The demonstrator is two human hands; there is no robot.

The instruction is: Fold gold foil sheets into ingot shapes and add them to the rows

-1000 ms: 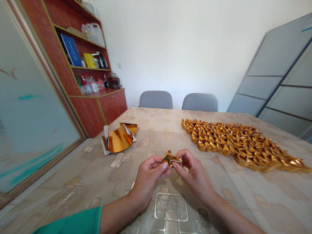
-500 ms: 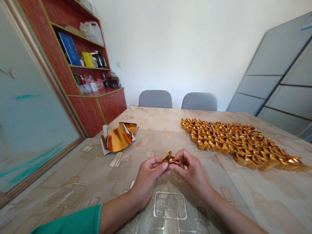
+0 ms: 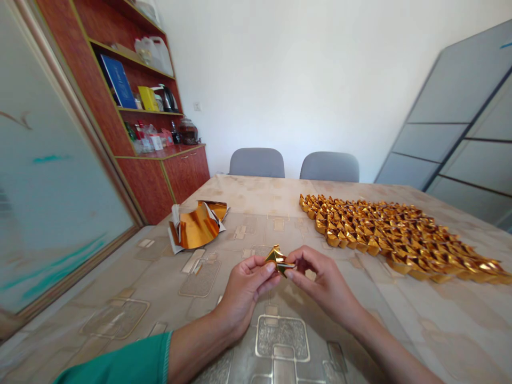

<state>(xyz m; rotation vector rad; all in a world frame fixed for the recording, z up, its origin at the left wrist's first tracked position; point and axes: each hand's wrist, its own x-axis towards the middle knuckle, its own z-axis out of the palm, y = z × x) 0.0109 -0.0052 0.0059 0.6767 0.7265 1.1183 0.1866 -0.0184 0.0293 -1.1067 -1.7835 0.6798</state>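
Note:
Both my hands pinch one small folded piece of gold foil paper (image 3: 279, 258) just above the table (image 3: 360, 320) in front of me. My left hand (image 3: 244, 290) grips its left end between thumb and fingers. My right hand (image 3: 320, 282) grips the right end the same way. A large spread of several finished gold paper ingots (image 3: 396, 237) lies in rows on the right half of the table. A curled stack of flat gold foil sheets (image 3: 196, 226) rests to the left, beyond my left hand.
Two grey chairs (image 3: 294, 164) stand at the far edge of the table. A red wooden cabinet (image 3: 152, 138) with bottles, a book and a kettle stands at the left wall. Grey panels (image 3: 460, 133) lean at the right.
My fingers have shifted slightly on the gold piece, and its point now sticks up a little more. The view has drifted slightly; nothing else on the table has moved.

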